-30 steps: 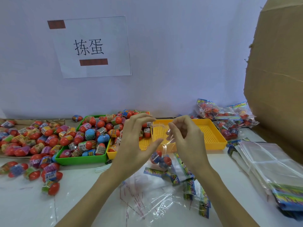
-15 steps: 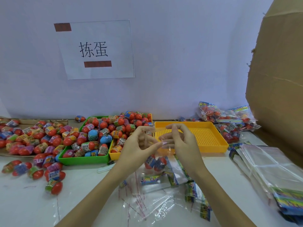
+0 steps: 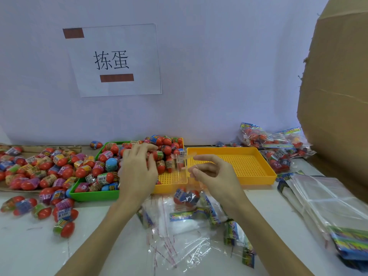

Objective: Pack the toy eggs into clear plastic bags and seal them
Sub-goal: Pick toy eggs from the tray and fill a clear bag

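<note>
We see a pale lilac wall (image 3: 219, 76) behind a white table (image 3: 29, 251). A paper sign (image 3: 115, 60) with two Chinese characters hangs on it. A big cardboard box (image 3: 338, 96) stands at right.

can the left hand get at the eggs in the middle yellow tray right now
Probably yes: the left hand hovers open right over the eggs heaped in the yellow tray, with nothing between them.

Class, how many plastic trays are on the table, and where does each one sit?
3: a green tray at left, a yellow tray in the middle, another yellow tray at right.
</note>
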### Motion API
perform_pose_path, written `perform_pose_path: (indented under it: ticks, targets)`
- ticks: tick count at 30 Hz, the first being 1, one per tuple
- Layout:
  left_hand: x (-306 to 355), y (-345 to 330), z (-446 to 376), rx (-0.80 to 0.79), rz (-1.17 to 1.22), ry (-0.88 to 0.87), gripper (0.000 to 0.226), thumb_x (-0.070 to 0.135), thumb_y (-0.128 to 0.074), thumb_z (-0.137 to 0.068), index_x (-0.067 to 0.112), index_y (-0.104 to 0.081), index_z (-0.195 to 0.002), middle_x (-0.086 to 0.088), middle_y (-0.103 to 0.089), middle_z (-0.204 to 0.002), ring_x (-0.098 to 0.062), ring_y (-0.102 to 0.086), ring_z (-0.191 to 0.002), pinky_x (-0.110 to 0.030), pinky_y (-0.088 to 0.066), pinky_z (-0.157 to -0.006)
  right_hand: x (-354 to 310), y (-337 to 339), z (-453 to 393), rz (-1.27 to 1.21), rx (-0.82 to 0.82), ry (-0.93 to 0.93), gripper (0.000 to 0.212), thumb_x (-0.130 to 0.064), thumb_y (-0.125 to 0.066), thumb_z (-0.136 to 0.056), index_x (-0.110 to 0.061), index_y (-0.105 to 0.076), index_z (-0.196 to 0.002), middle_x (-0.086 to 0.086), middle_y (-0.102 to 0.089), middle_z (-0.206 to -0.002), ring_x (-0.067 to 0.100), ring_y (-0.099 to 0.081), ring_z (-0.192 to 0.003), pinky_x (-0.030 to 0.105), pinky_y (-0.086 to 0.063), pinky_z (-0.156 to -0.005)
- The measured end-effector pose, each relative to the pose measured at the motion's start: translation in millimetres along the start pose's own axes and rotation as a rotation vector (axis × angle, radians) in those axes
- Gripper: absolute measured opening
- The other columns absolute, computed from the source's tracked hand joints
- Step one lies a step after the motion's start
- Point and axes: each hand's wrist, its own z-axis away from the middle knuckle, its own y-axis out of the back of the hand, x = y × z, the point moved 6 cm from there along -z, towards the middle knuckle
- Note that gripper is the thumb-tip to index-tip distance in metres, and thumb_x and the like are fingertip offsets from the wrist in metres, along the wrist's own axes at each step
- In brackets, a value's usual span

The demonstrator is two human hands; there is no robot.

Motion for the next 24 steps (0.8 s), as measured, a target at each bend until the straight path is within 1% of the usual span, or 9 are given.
perform_pose_path:
  ticks: [2, 4, 6, 13, 16, 17, 19, 21, 24]
  targets:
    - [-13, -4, -3, -0.125, -0.382, -0.002, 0.036, 0.013, -0.058, -0.099, 0.016, -0.061, -0.135, -0.006, -0.06, -0.134, -0.026, -0.045, -0.126, -0.044, -0.039, -0.109, -3, 0, 0, 0.036, 0.0, 0.028, 0.026, -0.004, -0.071, -0.098, -0.02, -0.068, -0.118, -0.004, -0.082, -0.093, 0.013, -0.078, -0.092, 0.032, -0.062, -0.089]
    - [-23, -9, -1, -0.241, -0.595, 0.039, 0.05, 0.02, -0.057, -0.098, 0.018, -0.049, -0.147, -0.005, -0.053, -0.14, -0.029, -0.042, -0.131, -0.045, -0.032, -0.113, -6, 1, 0, 0.078, 0.015, 0.057, 0.026, -0.003, -0.068, -0.099, -0.021, -0.067, -0.118, -0.006, -0.082, -0.092, 0.013, -0.078, -0.09, 0.037, -0.062, -0.09]
    - [-26, -12, -1, -0.261, -0.609, 0.04, 0.054, 0.017, -0.058, -0.097, 0.018, -0.045, -0.15, -0.005, -0.052, -0.139, -0.029, -0.043, -0.13, -0.044, -0.031, -0.111, -8, 2, 1, 0.142, 0.039, 0.098, 0.026, -0.003, -0.067, -0.1, -0.021, -0.065, -0.118, -0.007, -0.081, -0.091, 0.012, -0.078, -0.087, 0.039, -0.063, -0.088]
    - [-17, -4, -4, -0.098, -0.599, -0.042, 0.042, 0.019, -0.065, -0.1, 0.011, -0.057, -0.14, -0.013, -0.062, -0.127, -0.035, -0.054, -0.116, -0.049, -0.038, -0.102, -13, -1, 4, 0.337, 0.081, 0.21, 0.029, -0.004, -0.064, -0.102, -0.021, -0.061, -0.126, -0.011, -0.079, -0.091, 0.005, -0.076, -0.081, 0.036, -0.065, -0.078]
    - [-4, 2, -3, 0.017, -0.395, -0.138, 0.035, 0.022, -0.069, -0.1, 0.008, -0.064, -0.131, -0.015, -0.066, -0.118, -0.035, -0.06, -0.107, -0.05, -0.045, -0.096, -17, -1, 6, 0.384, 0.093, 0.247, 0.031, -0.005, -0.062, -0.104, -0.027, -0.055, -0.125, -0.011, -0.078, -0.091, 0.004, -0.075, -0.08, 0.033, -0.066, -0.07]
    - [1, 4, -3, 0.038, -0.256, -0.145, 0.033, 0.025, -0.07, -0.1, 0.009, -0.065, -0.129, -0.011, -0.066, -0.116, -0.03, -0.06, -0.104, -0.046, -0.049, -0.094, -18, -1, 6, 0.407, 0.095, 0.268, 0.029, -0.007, -0.061, -0.105, -0.029, -0.054, -0.123, -0.01, -0.078, -0.091, 0.003, -0.075, -0.08, 0.032, -0.066, -0.067]
    - [9, 8, -4, 0.055, 0.097, -0.109, 0.029, 0.031, -0.07, -0.101, 0.016, -0.065, -0.125, -0.002, -0.065, -0.112, -0.015, -0.063, -0.096, -0.028, -0.053, -0.086, -21, -2, 8, 0.459, 0.092, 0.3, 0.024, -0.01, -0.057, -0.107, -0.032, -0.056, -0.118, -0.01, -0.077, -0.093, 0.001, -0.074, -0.081, 0.031, -0.065, -0.064]
    - [18, 7, -1, 0.023, 0.403, -0.083, 0.023, 0.037, -0.068, -0.102, 0.026, -0.065, -0.121, 0.005, -0.068, -0.106, -0.01, -0.067, -0.092, -0.016, -0.055, -0.078, -22, -3, 8, 0.507, 0.074, 0.32, 0.023, -0.013, -0.054, -0.109, -0.034, -0.06, -0.116, -0.01, -0.076, -0.095, 0.001, -0.073, -0.083, 0.03, -0.065, -0.065]
    - [33, -4, 6, -0.139, 0.7, -0.085, 0.024, 0.033, -0.064, -0.104, 0.024, -0.064, -0.126, 0.004, -0.073, -0.103, -0.017, -0.075, -0.092, -0.028, -0.063, -0.079, -22, -6, 10, 0.534, 0.043, 0.33, 0.028, -0.014, -0.052, -0.109, -0.033, -0.068, -0.124, -0.01, -0.076, -0.098, -0.001, -0.072, -0.086, 0.027, -0.064, -0.071]
